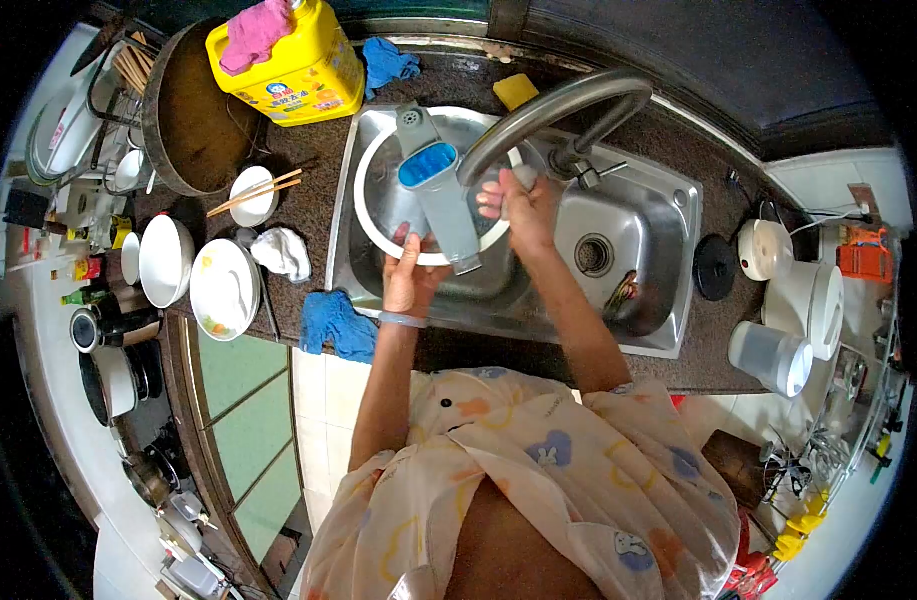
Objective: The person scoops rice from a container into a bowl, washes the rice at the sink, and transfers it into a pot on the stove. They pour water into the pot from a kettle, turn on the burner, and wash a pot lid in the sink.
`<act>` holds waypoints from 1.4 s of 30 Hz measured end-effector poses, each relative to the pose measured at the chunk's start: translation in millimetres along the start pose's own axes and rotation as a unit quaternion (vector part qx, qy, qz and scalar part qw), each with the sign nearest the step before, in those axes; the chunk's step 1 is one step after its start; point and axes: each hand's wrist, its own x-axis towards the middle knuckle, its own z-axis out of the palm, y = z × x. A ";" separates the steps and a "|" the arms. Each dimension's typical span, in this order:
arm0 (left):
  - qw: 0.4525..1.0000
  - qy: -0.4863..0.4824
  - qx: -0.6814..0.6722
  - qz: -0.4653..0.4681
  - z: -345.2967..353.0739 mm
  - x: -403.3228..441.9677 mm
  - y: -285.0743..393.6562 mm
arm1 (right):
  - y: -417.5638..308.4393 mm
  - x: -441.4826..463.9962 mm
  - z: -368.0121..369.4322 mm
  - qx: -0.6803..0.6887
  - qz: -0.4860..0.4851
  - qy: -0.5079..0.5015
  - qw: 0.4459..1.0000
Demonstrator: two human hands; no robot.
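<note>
Over the left basin of the steel sink I see a round clear lid with a white rim and a grey bar across it, which carries a blue oval panel. My left hand is closed on the near rim, thumb on top. At the right edge of the lid is my right hand, its fingers curled around something pale and greyish that I cannot make out. The faucet arches above the lid, close to my right hand.
A yellow jug stands behind the sink, beside a wok. White bowls and a soiled plate sit left. A blue cloth lies at the front edge. Food scraps are in the right basin.
</note>
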 end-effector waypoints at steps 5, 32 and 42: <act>0.998 -0.019 -0.052 0.037 -3.9 1.1 9.7 | 33.7 -25.6 2.0 0.075 0.036 -0.027 0.996; 0.998 -0.041 -0.029 0.041 -30.3 7.8 8.7 | 19.4 -39.8 22.3 -0.570 -0.430 -0.137 0.686; 0.999 -0.041 -0.016 0.023 -31.1 1.5 14.2 | 13.2 -57.3 8.6 -0.507 -0.426 -0.119 0.740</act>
